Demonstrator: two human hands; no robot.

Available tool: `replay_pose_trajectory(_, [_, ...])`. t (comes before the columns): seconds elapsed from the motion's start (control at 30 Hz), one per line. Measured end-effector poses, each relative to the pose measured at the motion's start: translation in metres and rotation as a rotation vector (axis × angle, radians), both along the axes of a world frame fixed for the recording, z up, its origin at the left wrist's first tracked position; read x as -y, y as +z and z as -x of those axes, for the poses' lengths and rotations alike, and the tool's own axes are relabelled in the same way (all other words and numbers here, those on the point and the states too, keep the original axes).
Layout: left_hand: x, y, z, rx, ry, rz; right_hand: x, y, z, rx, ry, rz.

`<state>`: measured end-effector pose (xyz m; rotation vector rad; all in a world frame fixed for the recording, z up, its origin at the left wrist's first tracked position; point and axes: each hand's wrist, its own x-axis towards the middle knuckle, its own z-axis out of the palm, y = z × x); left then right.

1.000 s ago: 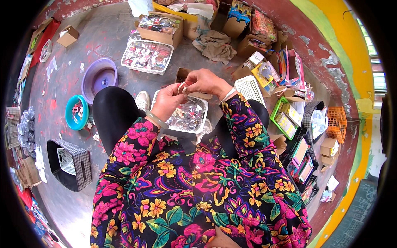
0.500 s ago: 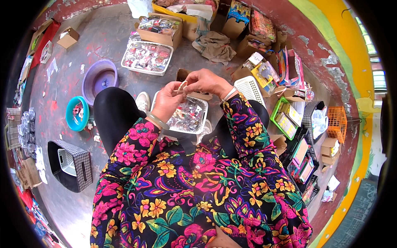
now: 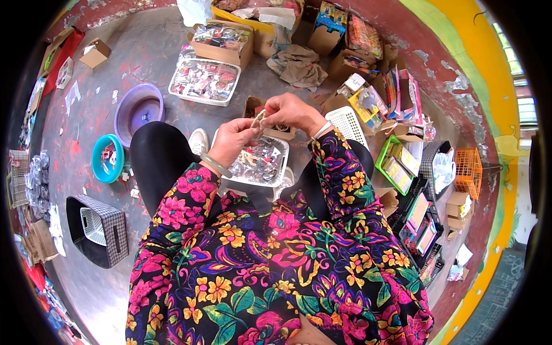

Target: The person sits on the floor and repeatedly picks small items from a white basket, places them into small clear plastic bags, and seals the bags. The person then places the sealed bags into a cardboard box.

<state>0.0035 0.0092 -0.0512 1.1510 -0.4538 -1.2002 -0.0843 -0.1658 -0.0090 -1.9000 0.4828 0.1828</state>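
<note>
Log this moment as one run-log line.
left hand: pinches small pale item | right hand: pinches same item | below hands: white tray of small packets on lap | floor: purple basin, teal bowl

Small pale item [image 3: 258, 119] pinched between the left hand [image 3: 233, 140] and right hand [image 3: 290, 110]: too small to identify; its lower part covered by the fingertips. White tray [image 3: 280, 170] on the lap: near edge hidden behind the floral sleeves; contents a blurred glint of clear packets, kinds not distinguishable. White shoe [image 3: 199, 141]: only the toe shows past the black-clad knee. Second white tray [image 3: 190, 96] on the floor: packets inside too small to tell apart. Teal bowl [image 3: 99, 165]: contents indistinct. Cardboard boxes [image 3: 330, 35] at top: cut off by the fisheye rim. Stacked goods at the left rim [image 3: 26, 178]: warped, blurred, unidentifiable. Checked basket [image 3: 115, 236]: interior partly shadowed.
</note>
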Motion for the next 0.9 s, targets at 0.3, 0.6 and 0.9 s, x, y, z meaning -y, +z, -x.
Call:
replay_pose_trajectory(0.3, [-0.001, 0.0, 0.003, 0.017, 0.024, 0.055, -0.003, -0.004, -0.002, 0.047, 0.045, 0.003])
replay_pose_trajectory(0.6, [0.0, 0.003, 0.004, 0.099, 0.1, 0.023, -0.007, -0.004, -0.006, -0.062, 0.196, 0.161])
replay_pose_trajectory(0.9, [-0.001, 0.004, 0.003, 0.129, 0.171, 0.001, -0.013, 0.001, -0.006, -0.035, 0.203, 0.133])
